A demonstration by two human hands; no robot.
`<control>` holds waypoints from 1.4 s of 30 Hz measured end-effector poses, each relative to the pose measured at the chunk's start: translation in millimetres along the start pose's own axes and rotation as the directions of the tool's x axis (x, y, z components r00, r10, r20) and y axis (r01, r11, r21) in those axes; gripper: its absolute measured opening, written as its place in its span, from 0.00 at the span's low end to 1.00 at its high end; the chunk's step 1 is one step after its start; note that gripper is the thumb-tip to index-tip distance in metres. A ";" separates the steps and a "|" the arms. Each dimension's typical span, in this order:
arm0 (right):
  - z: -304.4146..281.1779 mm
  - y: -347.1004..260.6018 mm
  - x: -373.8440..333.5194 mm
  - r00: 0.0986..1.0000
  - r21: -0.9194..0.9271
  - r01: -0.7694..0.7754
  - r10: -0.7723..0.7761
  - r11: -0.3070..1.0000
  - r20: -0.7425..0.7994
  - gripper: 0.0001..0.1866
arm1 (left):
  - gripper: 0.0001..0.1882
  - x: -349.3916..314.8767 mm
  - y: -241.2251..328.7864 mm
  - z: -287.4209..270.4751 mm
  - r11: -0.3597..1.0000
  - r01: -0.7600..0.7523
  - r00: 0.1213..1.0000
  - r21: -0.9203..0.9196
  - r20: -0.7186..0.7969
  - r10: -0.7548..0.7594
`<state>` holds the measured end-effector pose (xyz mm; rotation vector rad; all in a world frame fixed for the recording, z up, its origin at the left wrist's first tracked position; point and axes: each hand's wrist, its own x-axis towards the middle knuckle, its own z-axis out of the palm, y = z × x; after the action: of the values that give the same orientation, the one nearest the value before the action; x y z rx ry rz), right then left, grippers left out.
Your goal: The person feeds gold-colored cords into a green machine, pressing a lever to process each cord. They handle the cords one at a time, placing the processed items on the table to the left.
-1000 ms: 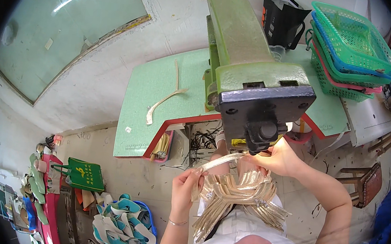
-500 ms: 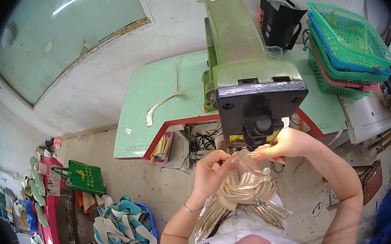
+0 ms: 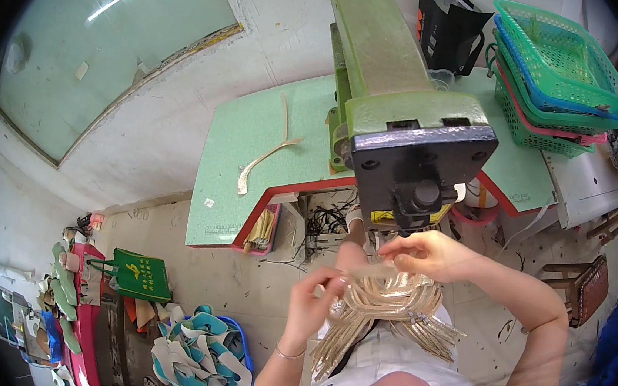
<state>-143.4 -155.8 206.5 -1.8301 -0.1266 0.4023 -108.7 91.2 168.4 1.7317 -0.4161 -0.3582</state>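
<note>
A thin pale strap (image 3: 365, 270), smeared by motion, stretches between my two hands. My left hand (image 3: 316, 298) pinches one end of it; a thin bracelet circles that wrist. To the right and a little farther away, my right hand (image 3: 428, 255) has its fingers closed on the other end. Beneath the strap a bundle of shiny gold straps (image 3: 387, 305) lies across my lap, with loose ends hanging down on both sides. The black head of a green machine (image 3: 423, 170) stands just beyond my right hand.
A green worktable (image 3: 274, 167) with a red edge surrounds the machine and carries a Y-shaped gold strap (image 3: 260, 164). Stacked plastic baskets (image 3: 557, 83) stand at the far right, beside a black bag (image 3: 449, 32). Lower left are a blue basin (image 3: 239, 339) of cut pieces and a green bag (image 3: 139, 275).
Both hands have drawn back from the machine head toward my body. My left hand has moved lower and left, and the strap now spans a wider gap between them.
</note>
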 end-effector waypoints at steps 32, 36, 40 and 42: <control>6.7 -13.4 -2.9 0.905 -0.233 0.143 -0.222 0.962 -0.363 0.09 | 0.03 57.4 35.7 -13.2 0.894 -0.404 0.906 0.192 0.220 0.362; 6.3 7.1 -8.3 0.886 -0.307 0.204 -0.309 0.929 -0.346 0.08 | 0.08 74.4 24.8 -43.4 0.699 -0.554 0.823 0.452 0.170 0.543; 18.4 37.6 -11.8 0.928 -0.315 0.117 -0.217 0.942 -0.305 0.08 | 0.08 137.9 12.1 -105.3 0.833 -0.214 0.905 0.510 -0.218 0.366; 33.7 59.0 -13.2 0.953 -0.336 0.075 -0.167 0.939 -0.254 0.08 | 0.13 210.7 -17.8 -142.7 0.793 -0.259 0.865 0.552 -0.233 0.444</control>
<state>-174.1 -146.5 145.1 -2.1703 -0.1157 0.0304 144.5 120.8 176.3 2.1203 -0.5989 0.3797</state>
